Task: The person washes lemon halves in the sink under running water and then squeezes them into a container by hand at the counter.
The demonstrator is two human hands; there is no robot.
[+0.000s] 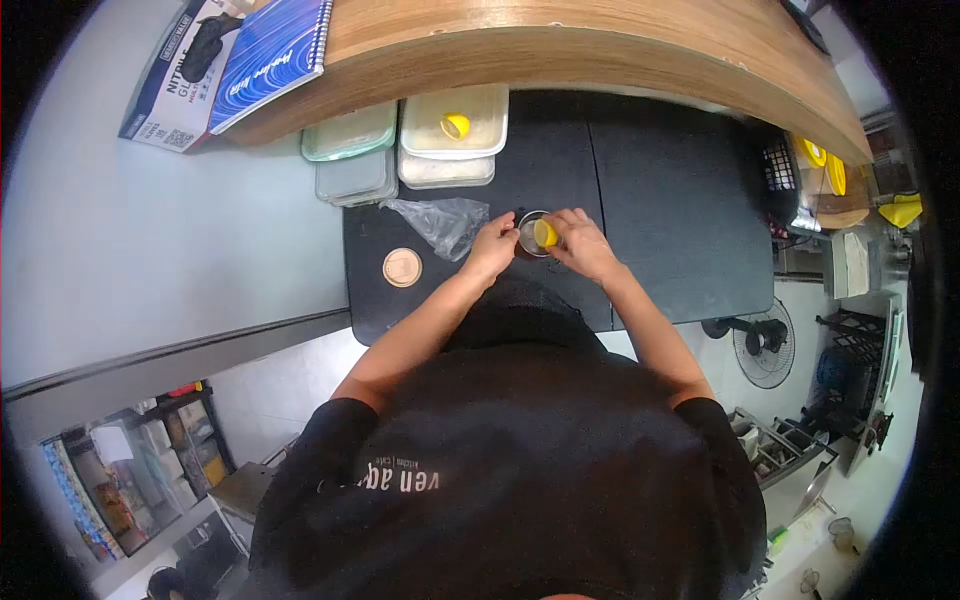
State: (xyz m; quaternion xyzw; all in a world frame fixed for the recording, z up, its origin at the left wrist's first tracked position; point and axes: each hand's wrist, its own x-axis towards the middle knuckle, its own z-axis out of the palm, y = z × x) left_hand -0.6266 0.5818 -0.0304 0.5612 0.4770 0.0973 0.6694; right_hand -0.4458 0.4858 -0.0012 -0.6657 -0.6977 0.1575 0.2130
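Observation:
My right hand [586, 247] pinches a cut lemon half [545, 233] over a small round container [533, 250] with a shiny rim. The lemon's pale yellow cut face shows. My left hand [492, 249] grips the container's left side, its fingertips at the rim; most of the inside is hidden by the lemon and fingers. A crumpled clear plastic bag [445, 222] lies just left of my left hand. Farther left is a round, light wooden disc [402, 267]. Another lemon half [455, 125] rests on a lidded plastic tub [420, 142].
More stacked tubs [350, 135] stand at the back left of the black table [680, 220]. A wooden shelf [600, 60] overhangs the back, bearing a blue notebook [275, 60] and a glove box [185, 85]. At the right are a black basket [780, 168] and a fan [765, 343].

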